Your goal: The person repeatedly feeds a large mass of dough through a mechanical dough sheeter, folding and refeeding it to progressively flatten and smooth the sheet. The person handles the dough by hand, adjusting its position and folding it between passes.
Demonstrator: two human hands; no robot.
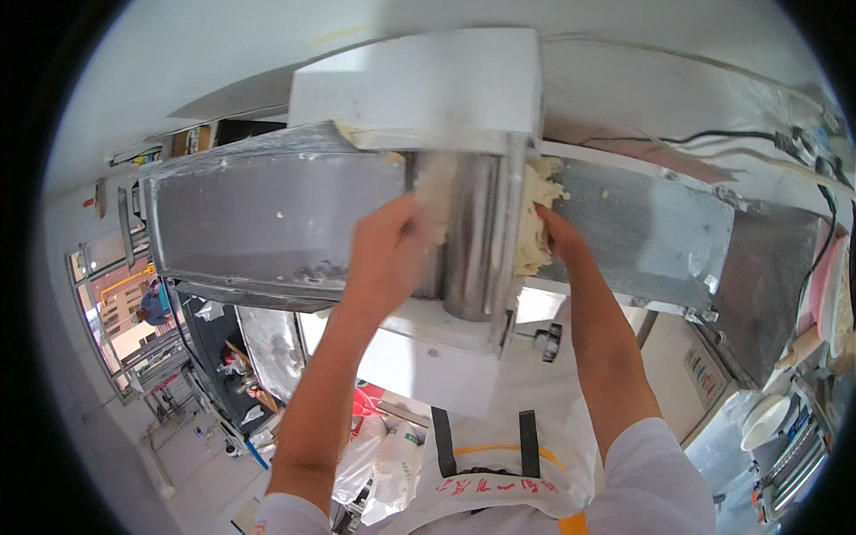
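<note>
A dough sheeter with steel rollers [471, 234] and a white housing [414, 93] stands before me. Pale dough [535, 214] with ragged edges lies on the right side of the rollers. My right hand [560, 234] touches this dough at its right edge, fingers partly hidden by it. My left hand [391, 247] is curled at the left side of the rollers, against a blurred strip of dough [436, 190]; its grip is unclear from the blur. A small dough crumb [280, 215] lies on the left metal tray [221, 227].
The right metal tray [642, 234] extends beyond the dough. A black adjusting knob [550, 342] sticks out under the rollers. Cables [722, 136] hang at the upper right. White bags [391, 461] stand below. A white bowl [766, 422] is at the lower right.
</note>
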